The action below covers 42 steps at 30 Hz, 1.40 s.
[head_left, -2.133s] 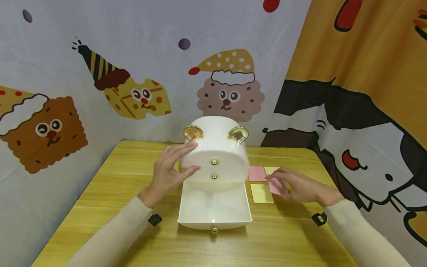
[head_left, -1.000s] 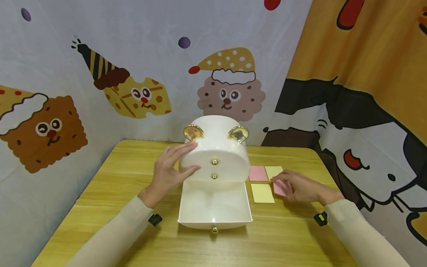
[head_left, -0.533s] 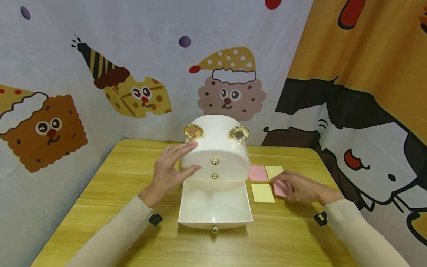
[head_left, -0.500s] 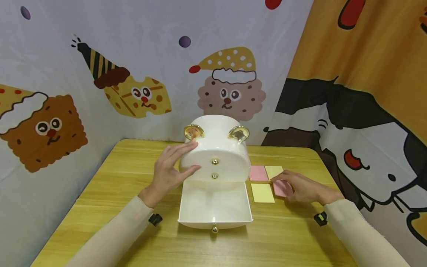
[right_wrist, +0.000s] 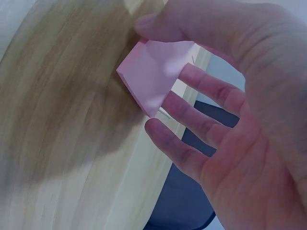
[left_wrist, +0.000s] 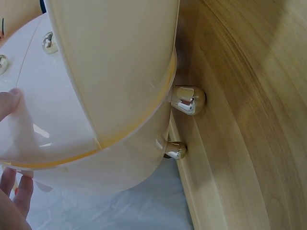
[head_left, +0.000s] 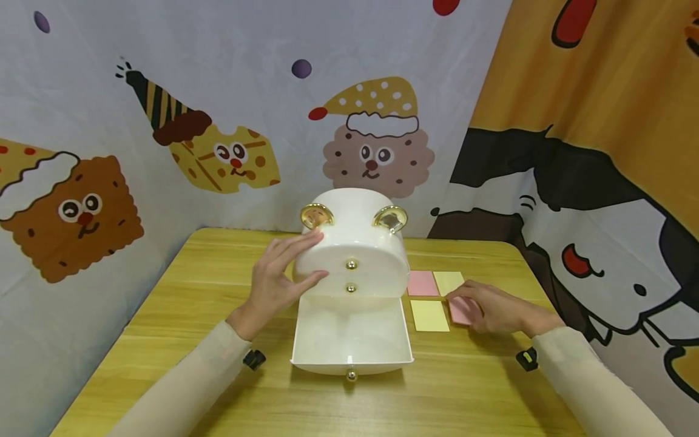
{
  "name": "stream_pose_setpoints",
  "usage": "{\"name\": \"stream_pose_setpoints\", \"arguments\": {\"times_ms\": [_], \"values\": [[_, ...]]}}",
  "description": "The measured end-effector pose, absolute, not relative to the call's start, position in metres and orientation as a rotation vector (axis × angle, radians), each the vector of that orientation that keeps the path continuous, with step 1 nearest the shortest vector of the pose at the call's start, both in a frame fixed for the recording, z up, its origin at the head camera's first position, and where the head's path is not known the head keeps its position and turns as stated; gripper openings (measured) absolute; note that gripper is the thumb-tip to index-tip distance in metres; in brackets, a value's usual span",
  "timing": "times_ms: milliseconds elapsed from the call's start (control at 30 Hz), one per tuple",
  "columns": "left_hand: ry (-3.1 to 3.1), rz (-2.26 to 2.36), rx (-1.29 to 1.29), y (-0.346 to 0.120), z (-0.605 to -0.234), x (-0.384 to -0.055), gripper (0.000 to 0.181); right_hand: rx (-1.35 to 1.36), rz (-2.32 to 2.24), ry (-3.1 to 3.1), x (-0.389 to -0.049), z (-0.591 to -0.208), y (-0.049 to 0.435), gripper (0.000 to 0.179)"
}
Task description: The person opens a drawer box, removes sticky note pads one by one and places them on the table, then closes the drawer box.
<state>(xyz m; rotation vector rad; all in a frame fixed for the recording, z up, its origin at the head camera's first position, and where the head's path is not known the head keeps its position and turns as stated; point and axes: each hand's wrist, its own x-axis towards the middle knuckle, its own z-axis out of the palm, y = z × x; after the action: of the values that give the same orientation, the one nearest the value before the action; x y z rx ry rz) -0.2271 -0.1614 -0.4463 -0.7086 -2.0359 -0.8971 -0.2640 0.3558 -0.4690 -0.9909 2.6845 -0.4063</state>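
Note:
A white storage box (head_left: 349, 203) with gold ears and round gold knobs stands mid-table, its lowest drawer (head_left: 352, 331) pulled out and bare inside. My left hand (head_left: 278, 273) grips the box's left side, thumb on the front face and fingers toward the ear; the left wrist view shows the thumb (left_wrist: 8, 103) on the drawer front. At the right, my right hand (head_left: 494, 306) holds a pink sticky note pad (head_left: 464, 311) by its edges. In the right wrist view, thumb and fingers sit on opposite edges of this pad (right_wrist: 156, 72).
Right of the box lie another pink sticky note pad (head_left: 423, 283), a yellow one (head_left: 448, 280) behind the held pad, and a yellow one (head_left: 429, 315) nearer me. The wooden table (head_left: 218, 382) meets a printed cloth (head_left: 229, 54) at the back.
My right hand has shifted slightly right and toward me with the pink sticky note pad, which now sits farther from the near yellow one. The left hand and box have stayed put.

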Motion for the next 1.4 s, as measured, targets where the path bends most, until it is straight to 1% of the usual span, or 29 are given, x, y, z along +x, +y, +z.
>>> {"name": "stream_pose_setpoints", "arguments": {"times_ms": [433,1000,1167,1400], "values": [[-2.065,-0.894,-0.688,-0.1616,-0.4461,-0.2255,0.078,-0.948,-0.391,2.689,-0.2608,-0.4702,0.3561,0.080],[-2.046,-0.891,-0.696,-0.1602,-0.4462,-0.2260,0.077,-0.946,-0.374,2.693,-0.2593,-0.4722,0.3572,0.076],[-2.044,-0.891,-0.694,-0.1603,-0.4468,-0.2259,0.078,-1.002,-0.380,2.709,-0.2584,-0.4716,0.3575,0.075],[-2.045,-0.888,-0.694,-0.1606,-0.4475,-0.2267,0.078,-1.037,-0.375,2.715,-0.2583,-0.4729,0.3568,0.078]]}}
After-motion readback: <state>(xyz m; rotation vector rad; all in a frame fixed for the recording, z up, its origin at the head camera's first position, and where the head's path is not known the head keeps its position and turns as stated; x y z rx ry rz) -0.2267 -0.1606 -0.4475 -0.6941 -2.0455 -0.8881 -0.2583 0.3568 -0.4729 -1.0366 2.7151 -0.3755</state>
